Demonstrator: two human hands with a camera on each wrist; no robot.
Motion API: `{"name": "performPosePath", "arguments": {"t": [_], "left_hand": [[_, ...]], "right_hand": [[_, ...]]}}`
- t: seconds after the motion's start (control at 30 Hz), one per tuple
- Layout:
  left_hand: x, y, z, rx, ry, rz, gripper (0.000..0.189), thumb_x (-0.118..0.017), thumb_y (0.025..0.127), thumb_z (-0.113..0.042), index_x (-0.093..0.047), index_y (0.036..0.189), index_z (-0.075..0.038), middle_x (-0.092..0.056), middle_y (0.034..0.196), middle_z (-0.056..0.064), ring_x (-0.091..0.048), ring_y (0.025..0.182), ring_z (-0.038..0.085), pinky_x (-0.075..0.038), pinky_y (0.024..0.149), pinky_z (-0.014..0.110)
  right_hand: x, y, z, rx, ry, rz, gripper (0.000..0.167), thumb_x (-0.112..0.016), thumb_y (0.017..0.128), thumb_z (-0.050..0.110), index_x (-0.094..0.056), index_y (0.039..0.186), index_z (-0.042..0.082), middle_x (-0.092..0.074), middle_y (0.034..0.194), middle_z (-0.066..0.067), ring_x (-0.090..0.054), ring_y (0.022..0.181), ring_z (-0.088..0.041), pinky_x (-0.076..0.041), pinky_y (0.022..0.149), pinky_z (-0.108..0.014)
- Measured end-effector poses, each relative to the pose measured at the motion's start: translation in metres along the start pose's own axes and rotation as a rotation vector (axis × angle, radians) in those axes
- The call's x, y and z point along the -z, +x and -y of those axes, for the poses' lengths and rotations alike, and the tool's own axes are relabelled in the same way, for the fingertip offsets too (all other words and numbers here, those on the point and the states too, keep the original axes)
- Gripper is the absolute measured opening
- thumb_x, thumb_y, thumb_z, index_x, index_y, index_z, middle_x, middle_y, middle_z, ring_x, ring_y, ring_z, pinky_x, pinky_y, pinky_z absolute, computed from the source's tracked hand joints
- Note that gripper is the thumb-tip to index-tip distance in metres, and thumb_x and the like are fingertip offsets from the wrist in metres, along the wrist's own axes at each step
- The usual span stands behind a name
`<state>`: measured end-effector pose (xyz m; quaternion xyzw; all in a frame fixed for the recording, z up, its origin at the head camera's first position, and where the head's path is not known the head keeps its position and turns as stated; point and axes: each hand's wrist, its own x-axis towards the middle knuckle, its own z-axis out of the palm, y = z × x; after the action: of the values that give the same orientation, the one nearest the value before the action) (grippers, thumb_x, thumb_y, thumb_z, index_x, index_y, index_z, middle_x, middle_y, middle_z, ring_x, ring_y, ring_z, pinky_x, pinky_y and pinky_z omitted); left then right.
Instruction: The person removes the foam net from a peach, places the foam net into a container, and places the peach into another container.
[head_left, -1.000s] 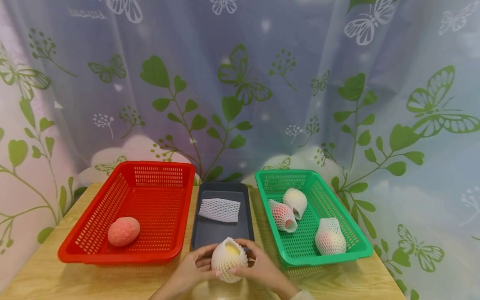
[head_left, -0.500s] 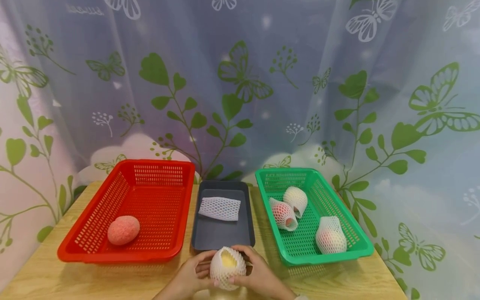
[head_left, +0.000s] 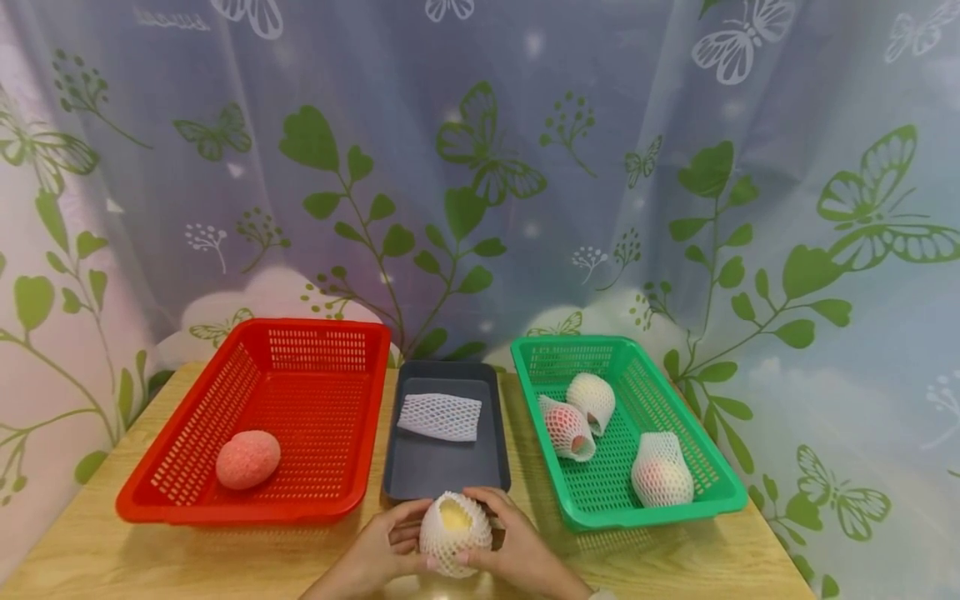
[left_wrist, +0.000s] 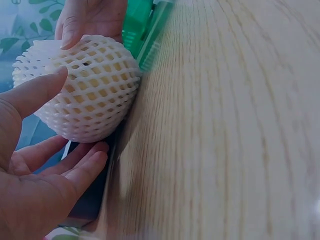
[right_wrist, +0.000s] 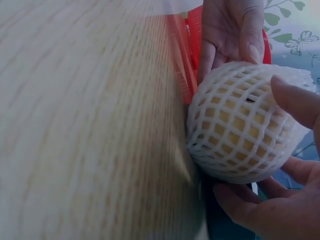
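From the head view, it's all happening at the near end of the dark tray [head_left: 446, 477]: the left hand [head_left: 381, 546] and the right hand [head_left: 521, 546] hold a pale-yellow ball in a white foam net [head_left: 456, 542] between them, the net's opening facing up. Whether its base touches the worktop [head_left: 82, 554] is hard to tell from here. Inside the tray lies a flat white foam sleeve [head_left: 438, 417]. To the tray's left, the red basket [head_left: 318, 417] carries a bare pinkish-red ball [head_left: 248, 459]; to its right, the green basket [head_left: 603, 487] has three netted balls [head_left: 662, 475], two touching in its left half and one apart near its front right corner.

Over to the left wrist view: thumb pressed on the net's side, the other fingers curled beneath, so the left hand's grip spans the ball, with the right hand on its far side. The tray shows below the fingers.

And the right wrist view mirrors it: right thumb on the mesh, fingers bent underneath, the ball clamped between them, the tray's dark surface just below, yellow showing through the holes.
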<state>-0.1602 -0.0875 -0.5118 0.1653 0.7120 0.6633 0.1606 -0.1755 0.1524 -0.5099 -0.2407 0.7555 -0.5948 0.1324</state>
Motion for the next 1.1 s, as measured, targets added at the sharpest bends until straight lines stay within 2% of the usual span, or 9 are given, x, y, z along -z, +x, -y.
{"name": "performPosePath", "arguments": {"t": [0.27, 0.5, 0.7, 0.83, 0.97, 1.1], "left_hand": [[0.001, 0.0, -0.001, 0.002, -0.004, 0.009, 0.078, -0.079, 0.08, -0.018, -0.037, 0.139, 0.012, -0.04, 0.139, 0.034, -0.052, 0.119, 0.043, -0.045, 0.099, 0.05], [0.003, -0.003, -0.005, -0.005, -0.009, 0.015, 0.079, -0.078, 0.081, -0.017, -0.035, 0.14, 0.012, -0.039, 0.14, 0.034, -0.049, 0.121, 0.045, -0.043, 0.1, 0.051], [0.005, -0.004, -0.002, -0.002, -0.065, 0.013, 0.074, -0.076, 0.082, -0.013, -0.036, 0.138, 0.014, -0.044, 0.136, 0.033, -0.053, 0.118, 0.042, -0.051, 0.094, 0.039], [0.002, -0.004, 0.001, -0.006, -0.113, -0.011, 0.07, -0.075, 0.083, -0.01, -0.038, 0.137, 0.015, -0.049, 0.131, 0.032, -0.056, 0.115, 0.04, -0.055, 0.087, 0.035], [-0.002, -0.004, 0.001, 0.031, -0.11, -0.035, 0.068, -0.074, 0.084, -0.013, -0.039, 0.135, 0.016, -0.055, 0.127, 0.029, -0.059, 0.113, 0.036, -0.055, 0.086, 0.034], [-0.004, -0.006, 0.002, 0.084, -0.11, 0.01, 0.066, -0.071, 0.087, -0.018, -0.04, 0.134, 0.017, -0.06, 0.122, 0.024, -0.061, 0.11, 0.031, -0.054, 0.088, 0.036]], "right_hand": [[0.001, -0.002, 0.006, 0.005, -0.014, 0.014, 0.068, -0.075, 0.084, 0.018, -0.041, 0.141, 0.002, -0.042, 0.136, -0.016, -0.051, 0.113, -0.016, -0.051, 0.087, -0.025], [0.001, -0.002, 0.008, -0.025, -0.01, 0.035, 0.066, -0.073, 0.086, 0.02, -0.041, 0.142, 0.006, -0.042, 0.138, -0.015, -0.05, 0.116, -0.023, -0.051, 0.09, -0.029], [0.0, -0.005, 0.008, -0.046, -0.001, 0.067, 0.069, -0.073, 0.087, 0.019, -0.038, 0.145, 0.011, -0.038, 0.142, -0.015, -0.051, 0.114, -0.021, -0.053, 0.084, -0.027], [-0.002, -0.006, 0.01, -0.031, -0.013, 0.021, 0.068, -0.074, 0.086, 0.017, -0.039, 0.144, 0.014, -0.042, 0.139, -0.015, -0.052, 0.111, -0.017, -0.053, 0.082, -0.026], [0.001, -0.005, 0.018, -0.022, -0.023, -0.039, 0.063, -0.072, 0.087, 0.018, -0.041, 0.141, 0.01, -0.045, 0.138, -0.02, -0.055, 0.112, -0.024, -0.053, 0.082, -0.027], [0.007, -0.003, 0.023, -0.047, -0.035, -0.04, 0.056, -0.07, 0.088, 0.02, -0.045, 0.137, 0.007, -0.047, 0.135, -0.022, -0.056, 0.111, -0.028, -0.052, 0.08, -0.028]]}}
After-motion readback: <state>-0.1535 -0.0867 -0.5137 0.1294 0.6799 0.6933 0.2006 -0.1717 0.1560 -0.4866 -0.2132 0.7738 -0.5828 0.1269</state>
